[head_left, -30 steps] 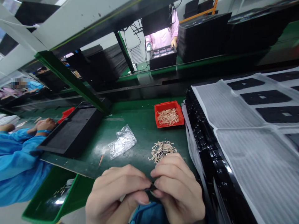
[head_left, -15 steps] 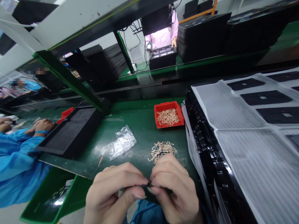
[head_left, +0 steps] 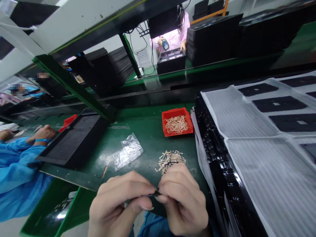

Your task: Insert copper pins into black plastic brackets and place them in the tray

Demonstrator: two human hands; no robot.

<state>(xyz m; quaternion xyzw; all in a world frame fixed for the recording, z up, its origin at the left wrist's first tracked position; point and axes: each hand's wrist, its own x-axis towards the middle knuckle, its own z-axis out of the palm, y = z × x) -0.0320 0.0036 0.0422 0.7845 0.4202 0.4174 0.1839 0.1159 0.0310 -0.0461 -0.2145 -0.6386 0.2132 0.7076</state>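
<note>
Close to the table's front edge, my left hand [head_left: 120,200] and my right hand [head_left: 184,197] meet fingertip to fingertip. Both pinch a small, thin dark piece [head_left: 156,194]; the fingers cover most of it, so its kind does not show. Just beyond my right hand lies a loose pile of small beige bent strips [head_left: 170,159], some with dark parts. Farther back, a red bin [head_left: 177,132] holds many similar beige strips. A crumpled clear plastic bag [head_left: 128,151] rests on the green table to the left of the pile.
A black tray [head_left: 71,138] stands at the left, beside a co-worker in blue sleeves [head_left: 22,161]. Below the table edge is a green crate [head_left: 74,210]. On the right rises a stack covered in white sheeting [head_left: 266,164] with flat black pieces. Across the bench, a person in pink [head_left: 170,39] holds a scanner.
My hands keep their pinch on the dark piece, with only slight finger movement. The view shifts slightly. Across the bench, the person in pink has raised the scanner and moved it over the box.
</note>
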